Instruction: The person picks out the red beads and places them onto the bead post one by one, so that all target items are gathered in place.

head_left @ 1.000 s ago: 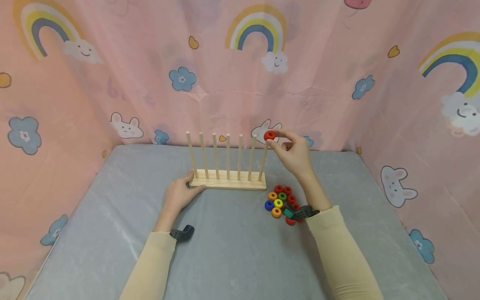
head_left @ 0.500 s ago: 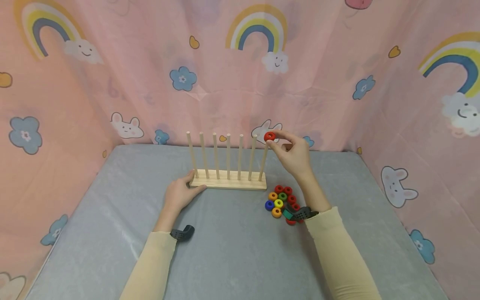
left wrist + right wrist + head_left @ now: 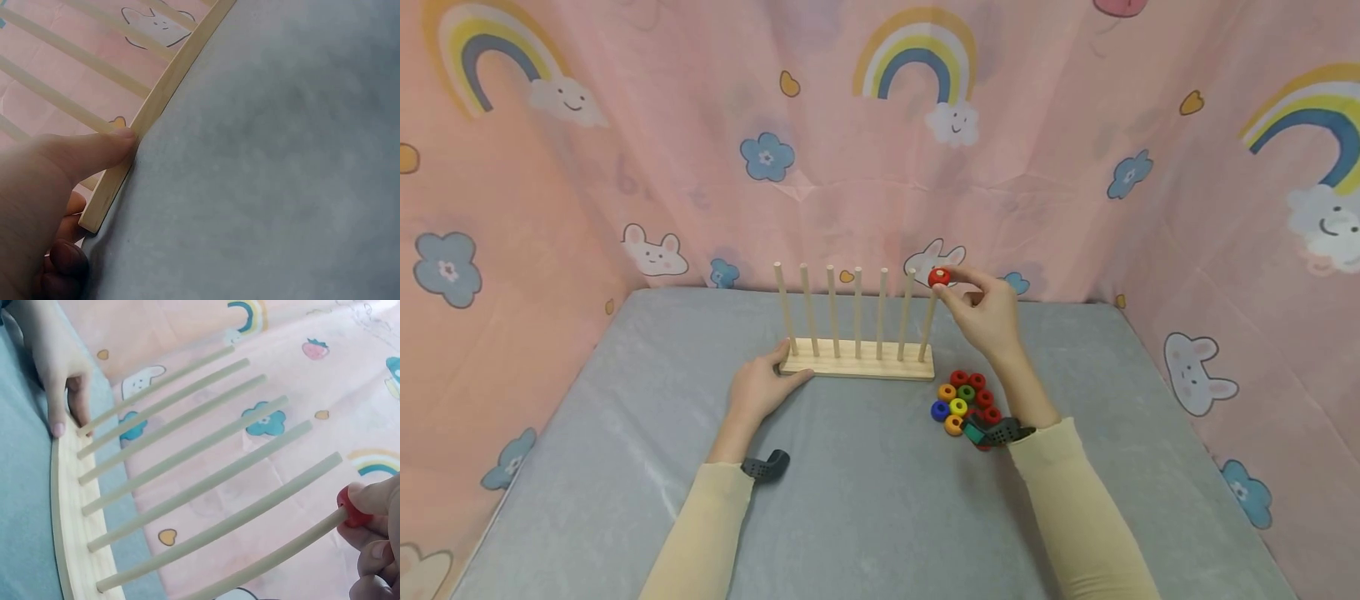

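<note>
A pale wooden peg rack (image 3: 857, 367) with several upright dowels stands on the grey-covered table. My left hand (image 3: 762, 387) grips the left end of its base, with the thumb (image 3: 103, 150) along the front edge and fingers around the end. My right hand (image 3: 988, 312) pinches a red ring bead (image 3: 938, 277) between thumb and forefinger at the top of the rightmost peg (image 3: 928, 329). In the right wrist view the peg's tip sits in the hole of the red ring bead (image 3: 354, 507). The other pegs carry no beads.
Several beads lie loose right of the rack: red (image 3: 984, 398), orange (image 3: 953, 425), a green bead (image 3: 966, 392), a yellow bead (image 3: 958, 407) and a blue bead (image 3: 940, 410). My right wrist strap (image 3: 1000, 432) overlaps some. A pink patterned curtain (image 3: 865, 208) surrounds the table.
My right hand has lowered the red ring bead slightly, and the peg's tip now shows in its hole. The left hand keeps its grip on the rack.
</note>
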The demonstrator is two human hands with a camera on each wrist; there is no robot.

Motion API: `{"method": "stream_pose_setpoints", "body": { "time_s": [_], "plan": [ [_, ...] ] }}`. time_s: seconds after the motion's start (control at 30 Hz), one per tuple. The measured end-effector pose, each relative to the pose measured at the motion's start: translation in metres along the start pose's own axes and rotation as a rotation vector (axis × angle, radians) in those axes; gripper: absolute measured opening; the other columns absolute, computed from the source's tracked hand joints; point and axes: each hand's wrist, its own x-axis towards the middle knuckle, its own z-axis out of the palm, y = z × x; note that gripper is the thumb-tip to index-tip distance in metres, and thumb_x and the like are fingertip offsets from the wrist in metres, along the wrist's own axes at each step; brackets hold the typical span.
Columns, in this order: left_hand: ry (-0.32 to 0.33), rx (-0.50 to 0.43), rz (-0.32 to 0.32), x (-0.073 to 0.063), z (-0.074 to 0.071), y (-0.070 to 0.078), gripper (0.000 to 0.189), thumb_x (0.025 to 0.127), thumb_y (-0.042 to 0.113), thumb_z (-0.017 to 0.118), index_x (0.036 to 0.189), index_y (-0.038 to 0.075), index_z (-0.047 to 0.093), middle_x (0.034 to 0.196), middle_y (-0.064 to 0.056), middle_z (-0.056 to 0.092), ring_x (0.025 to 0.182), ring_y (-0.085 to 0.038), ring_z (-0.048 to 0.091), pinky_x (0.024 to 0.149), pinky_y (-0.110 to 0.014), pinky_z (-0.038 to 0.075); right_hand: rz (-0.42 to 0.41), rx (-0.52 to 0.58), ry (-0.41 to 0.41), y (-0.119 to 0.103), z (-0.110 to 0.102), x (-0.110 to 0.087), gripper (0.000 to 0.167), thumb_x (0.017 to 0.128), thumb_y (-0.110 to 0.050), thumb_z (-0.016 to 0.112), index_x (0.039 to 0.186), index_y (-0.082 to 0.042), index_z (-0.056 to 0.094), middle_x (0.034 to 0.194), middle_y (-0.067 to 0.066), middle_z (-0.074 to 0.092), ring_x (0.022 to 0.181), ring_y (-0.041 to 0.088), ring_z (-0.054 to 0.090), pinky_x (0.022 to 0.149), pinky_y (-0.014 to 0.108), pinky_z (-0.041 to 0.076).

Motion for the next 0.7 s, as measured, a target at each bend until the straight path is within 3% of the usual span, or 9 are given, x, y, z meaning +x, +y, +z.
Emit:
{"method": "stream_pose_setpoints", "body": {
  "time_s": [0.07, 0.17, 0.23, 0.37, 0.57, 0.7],
  "plan": [
    [0.001, -0.002, 0.000, 0.0000, 0.0003, 0.0001, 0.084, 0.091, 0.054, 0.080, 0.156, 0.008, 0.052, 0.153, -0.018, 0.055, 0.130, -0.047, 0.062, 0.093, -0.056, 0.055, 0.004, 0.022, 0.006, 0.0027, 0.0014, -0.0009, 0.036, 0.098, -0.027, 0.080, 0.127, -0.006, 0.077, 0.090, 0.014, 0.070, 0.043, 0.005, 0.035, 0.044, 0.023, 0.025],
    [0.004, 0.003, 0.000, -0.0001, 0.0005, 0.0003, 0.083, 0.091, 0.053, 0.080, 0.156, 0.008, 0.052, 0.150, -0.020, 0.058, 0.123, -0.047, 0.066, 0.088, -0.054, 0.056, 0.015, 0.042, 0.007, 0.0060, 0.0032, -0.0027, 0.036, 0.098, -0.027, 0.080, 0.127, -0.006, 0.077, 0.083, 0.015, 0.069, 0.043, 0.005, 0.035, 0.043, 0.024, 0.025],
    [0.005, 0.006, 0.001, -0.0003, 0.0004, 0.0006, 0.083, 0.091, 0.054, 0.080, 0.156, 0.008, 0.052, 0.147, -0.022, 0.060, 0.117, -0.047, 0.069, 0.083, -0.052, 0.056, 0.018, 0.042, 0.008, 0.0079, 0.0040, -0.0041, 0.037, 0.098, -0.027, 0.080, 0.128, -0.005, 0.076, 0.086, 0.019, 0.071, 0.043, 0.005, 0.037, 0.043, 0.023, 0.026],
    [0.006, 0.005, 0.006, -0.0004, -0.0002, 0.0011, 0.083, 0.092, 0.054, 0.080, 0.156, 0.008, 0.052, 0.146, -0.024, 0.060, 0.114, -0.047, 0.070, 0.080, -0.052, 0.055, 0.021, 0.047, 0.011, 0.0091, 0.0051, -0.0057, 0.037, 0.098, -0.024, 0.079, 0.129, -0.003, 0.075, 0.115, 0.018, 0.075, 0.046, 0.005, 0.038, 0.045, 0.023, 0.027],
    [0.006, -0.001, 0.002, -0.0004, 0.0000, 0.0010, 0.084, 0.091, 0.054, 0.080, 0.156, 0.008, 0.052, 0.143, -0.025, 0.062, 0.115, -0.048, 0.070, 0.083, -0.054, 0.056, 0.015, 0.033, 0.025, 0.0090, 0.0063, -0.0064, 0.037, 0.098, -0.023, 0.080, 0.129, -0.002, 0.075, 0.121, 0.021, 0.075, 0.044, 0.004, 0.039, 0.045, 0.021, 0.030],
    [0.005, -0.001, -0.003, -0.0003, 0.0001, 0.0009, 0.084, 0.091, 0.053, 0.080, 0.156, 0.008, 0.052, 0.145, -0.024, 0.061, 0.118, -0.049, 0.068, 0.085, -0.055, 0.056, 0.049, 0.020, 0.028, 0.0075, 0.0068, -0.0084, 0.043, 0.096, -0.028, 0.082, 0.132, -0.005, 0.075, 0.128, 0.018, 0.074, 0.049, -0.002, 0.057, 0.047, 0.018, 0.041]
  ]
}}
